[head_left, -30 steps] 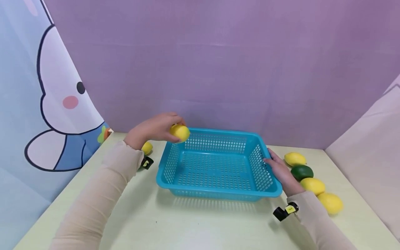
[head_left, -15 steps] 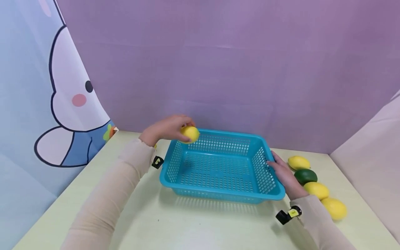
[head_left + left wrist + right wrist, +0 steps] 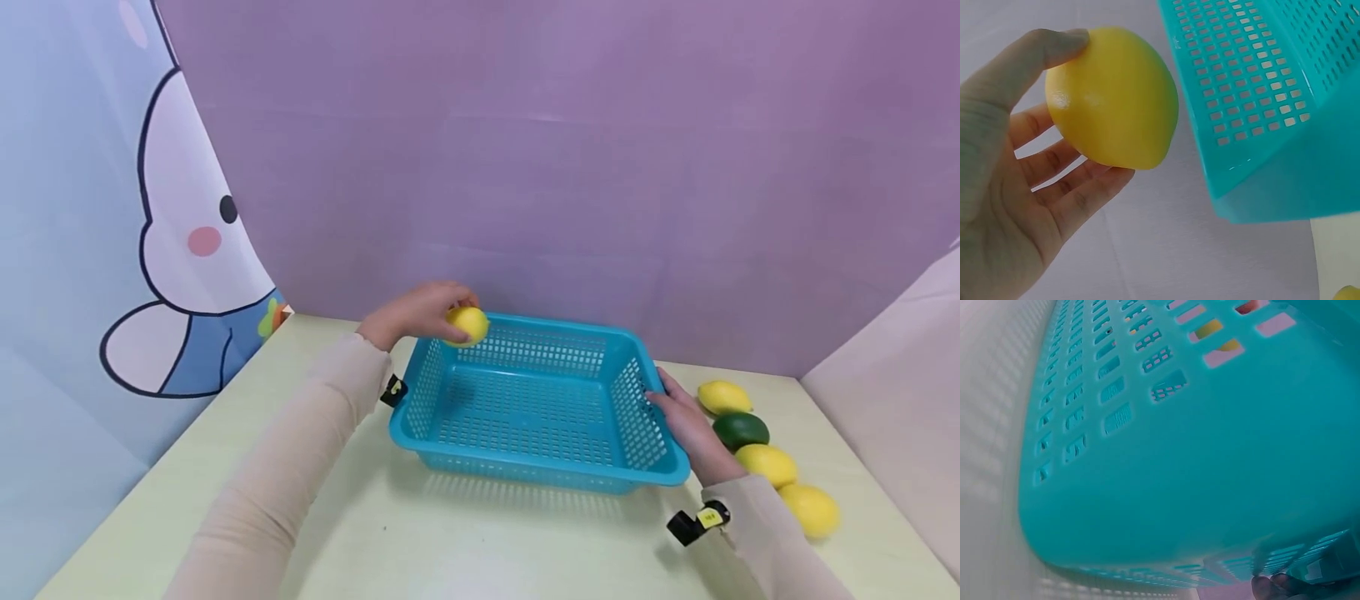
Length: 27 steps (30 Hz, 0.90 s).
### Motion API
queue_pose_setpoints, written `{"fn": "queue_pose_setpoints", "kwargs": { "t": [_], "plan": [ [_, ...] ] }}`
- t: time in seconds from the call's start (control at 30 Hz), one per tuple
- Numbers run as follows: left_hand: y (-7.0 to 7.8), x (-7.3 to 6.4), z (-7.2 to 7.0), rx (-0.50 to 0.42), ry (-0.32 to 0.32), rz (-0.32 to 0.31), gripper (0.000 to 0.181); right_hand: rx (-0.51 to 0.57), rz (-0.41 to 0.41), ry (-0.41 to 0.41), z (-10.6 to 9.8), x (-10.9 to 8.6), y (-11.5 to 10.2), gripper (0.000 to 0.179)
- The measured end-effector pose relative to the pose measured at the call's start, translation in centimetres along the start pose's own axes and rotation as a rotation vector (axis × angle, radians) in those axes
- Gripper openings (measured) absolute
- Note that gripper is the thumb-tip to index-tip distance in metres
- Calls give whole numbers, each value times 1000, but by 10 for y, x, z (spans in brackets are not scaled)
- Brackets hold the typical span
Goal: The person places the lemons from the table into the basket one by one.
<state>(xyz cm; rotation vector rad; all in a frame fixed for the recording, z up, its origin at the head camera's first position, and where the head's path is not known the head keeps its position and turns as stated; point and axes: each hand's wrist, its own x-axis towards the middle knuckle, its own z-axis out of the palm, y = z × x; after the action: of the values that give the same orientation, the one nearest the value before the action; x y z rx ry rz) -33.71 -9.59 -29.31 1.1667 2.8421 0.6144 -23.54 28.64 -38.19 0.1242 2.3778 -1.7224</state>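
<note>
1. Compared with the frame a second ago, the left hand [image 3: 423,310] and its lemon [image 3: 467,326] sit farther right, more fully across the far-left corner of the blue basket [image 3: 525,463]; the head view itself is shifted slightly too.
2. Left thumb and fingers pinch the lemon from opposite sides, with gaps between the fingers — little skin seems to touch it, so a smooth rind could slip.
3. From the left wrist, the lemon shows beside the basket's wall, apart from it. Its height over the rim is hard to judge; let go too soon, it could strike the edge and roll across the table [image 3: 465,554].
4. At the basket's right end, the right hand [image 3: 688,427] grips with its thumb at the rim; the other fingers are mostly hidden, so their firmness cannot be told. An uneven tug could slide the basket from under the lemon.
5. Beside the right sleeve [image 3: 757,521] lie a green fruit [image 3: 741,430] and the nearest loose lemon [image 3: 812,510] — an elbow swing could set either rolling.
</note>
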Motion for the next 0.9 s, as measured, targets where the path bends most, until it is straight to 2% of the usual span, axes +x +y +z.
{"fn": "queue_pose_setpoints", "kwargs": {
  "t": [0.33,0.5,0.77,0.9],
  "plan": [
    [2,14,10,14,-56,-15,41,7,-10,12,-6,0,2,63],
    [4,22,10,27,-87,-36,41,18,-11,19,-4,-1,3,63],
    [1,30,10,28,-94,-39,42,20,2,17,-2,0,-1,62],
    [5,37,15,-7,-94,-53,41,21,13,19,-3,0,1,62]
  ]
}}
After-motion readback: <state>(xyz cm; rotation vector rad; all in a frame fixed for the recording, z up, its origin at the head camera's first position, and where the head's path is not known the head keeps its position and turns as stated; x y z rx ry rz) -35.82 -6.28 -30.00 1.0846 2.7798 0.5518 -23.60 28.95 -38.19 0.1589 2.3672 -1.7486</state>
